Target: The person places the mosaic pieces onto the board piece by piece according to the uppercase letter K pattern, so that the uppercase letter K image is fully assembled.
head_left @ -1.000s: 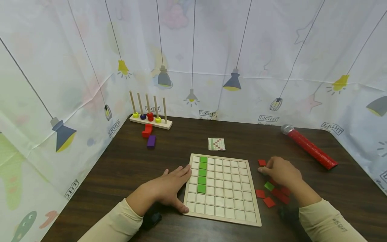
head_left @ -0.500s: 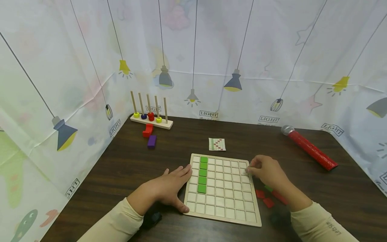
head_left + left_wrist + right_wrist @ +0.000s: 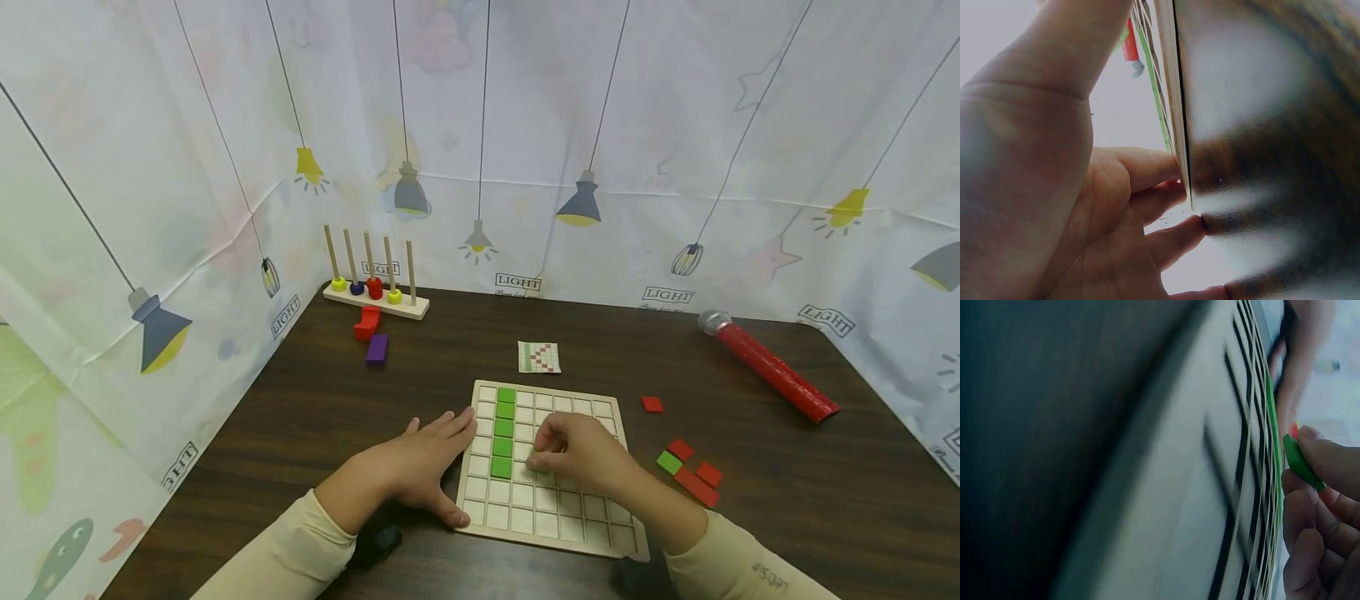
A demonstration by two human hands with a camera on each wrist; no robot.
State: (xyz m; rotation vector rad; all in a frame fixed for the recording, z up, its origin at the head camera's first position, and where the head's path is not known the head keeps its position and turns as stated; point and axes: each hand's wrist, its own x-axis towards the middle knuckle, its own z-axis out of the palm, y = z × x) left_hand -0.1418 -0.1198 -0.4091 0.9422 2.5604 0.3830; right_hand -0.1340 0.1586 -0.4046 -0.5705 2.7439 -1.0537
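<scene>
A second ago the right hand (image 3: 577, 450) was out among the loose tiles on the dark wooden table (image 3: 315, 400); it has since crossed over the square wooden grid board (image 3: 577, 512) and now hovers low beside the green column, its fingers curled round a small green square tile (image 3: 1302, 464) pinched at the fingertips, as the right wrist view shows. That places the held tile just above the cells right of the column's lower end, so the piece looks ready to go down there, though it is not yet seated. The left hand (image 3: 420, 471) has not shifted: it lies flat and relaxed, fingers straight against the board's left edge, thumb at the near corner, holding nothing. Counted, five green tiles (image 3: 503, 432) stand in one column on the board. On the table to the right lie one green tile (image 3: 668, 462) and about four red square tiles (image 3: 697, 477), one of them (image 3: 652, 404) apart from the cluster. Further back are one small pattern card (image 3: 538, 357), one red cylinder with a silver cap (image 3: 768, 365), one wooden peg rack with coloured rings (image 3: 375, 292), a red block (image 3: 366, 323) and a purple block (image 3: 377, 350).
</scene>
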